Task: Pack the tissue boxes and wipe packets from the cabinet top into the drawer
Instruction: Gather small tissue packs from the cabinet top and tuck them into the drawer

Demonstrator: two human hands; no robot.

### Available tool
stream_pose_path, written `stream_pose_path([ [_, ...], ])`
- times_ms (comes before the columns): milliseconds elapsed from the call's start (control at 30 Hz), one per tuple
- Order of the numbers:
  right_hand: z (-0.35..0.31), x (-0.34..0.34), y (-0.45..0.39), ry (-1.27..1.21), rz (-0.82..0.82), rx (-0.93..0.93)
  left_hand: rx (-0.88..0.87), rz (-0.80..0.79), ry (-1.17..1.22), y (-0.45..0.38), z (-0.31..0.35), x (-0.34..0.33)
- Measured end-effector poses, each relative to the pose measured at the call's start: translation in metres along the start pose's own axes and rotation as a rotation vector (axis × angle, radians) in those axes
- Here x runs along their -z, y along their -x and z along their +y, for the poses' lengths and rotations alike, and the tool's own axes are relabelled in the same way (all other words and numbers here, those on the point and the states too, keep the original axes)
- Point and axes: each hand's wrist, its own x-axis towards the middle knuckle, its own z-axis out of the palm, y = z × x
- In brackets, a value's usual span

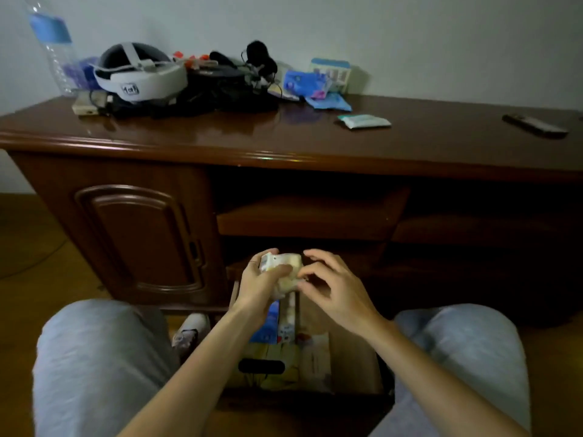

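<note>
- Knees (pixel 104 367) in grey trousers at the bottom of the view, one each side; both forearms reach forward between them, over the open drawer (pixel 353 357).
- Drawer sits low, pulled out toward the person. Inside: a yellowish tissue box (pixel 271 354) with a dark oval slot, flat near the drawer's front; a pale box (pixel 315 357) touching its right side; blue and white packs (pixel 277 323) standing on edge behind them. Print on all of these is too small to read.
- Left hand (pixel 262 285): wrist bent up, fingers and thumb curled round a soft cream wipe packet (pixel 285 272), holding it above the back of the drawer. White label at the packet's upper left, text unreadable.
- Right hand (pixel 334 288): just right of the packet, fingers loosely bent and fanned, thumb and forefinger tips at the packet's right edge. Touching or pinching, cannot tell.
- A shoe (pixel 192 332) on the floor beside the left knee.
- Cabinet (pixel 135 241): dark glossy wood, panelled door on the left, open shelf in the middle.
- Cabinet top, right of centre: a teal and white wipe packet (pixel 364 121) lying flat on its own; a remote (pixel 534 125) well apart, far right.
- Back near the wall: blue packets (pixel 312 88) in a loose heap, a small white-and-blue box (pixel 331 72) upright behind them, tangled black cables (pixel 220 86), a white headset (pixel 138 74) with a marking on its band I can't make out, and a clear bottle (pixel 53 45) with a blue label, far left.
</note>
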Motion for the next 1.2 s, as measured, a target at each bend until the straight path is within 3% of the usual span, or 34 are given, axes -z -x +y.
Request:
stream_pose_path([
  [100,0.011,-0.017,-0.008,-0.445,-0.071,-0.409,0.015,-0.007,-0.031,-0.010,-0.018,0.011],
  [167,0.024,-0.032,-0.009,-0.622,-0.246,-0.592,0.013,-0.010,-0.069,-0.016,-0.030,0.018],
  [233,0.037,-0.055,-0.004,-0.672,-0.352,-0.679,-0.013,0.043,-0.177,-0.023,-0.046,0.026],
  [333,0.059,-0.093,0.005,-0.688,-0.237,-0.867,-0.013,0.247,-0.359,-0.038,-0.076,0.043],
  [500,0.118,-0.154,0.011,-0.563,-0.175,-1.184,0.176,0.423,-0.234,-0.059,-0.118,0.074],
  [633,0.151,-0.212,-0.005,-0.525,-0.157,-1.216,0.154,0.394,-0.317,-0.067,-0.140,0.086],
  [800,0.182,-0.263,-0.022,-0.383,-0.154,-1.169,0.174,0.364,-0.241,-0.071,-0.147,0.091],
  [967,0.197,-0.287,-0.017,-0.210,-0.359,-1.099,0.155,0.377,-0.235,-0.080,-0.152,0.092],
  [1200,0.200,-0.280,-0.020,-0.168,-0.470,-1.057,0.138,0.379,-0.361,-0.086,-0.158,0.088],
])
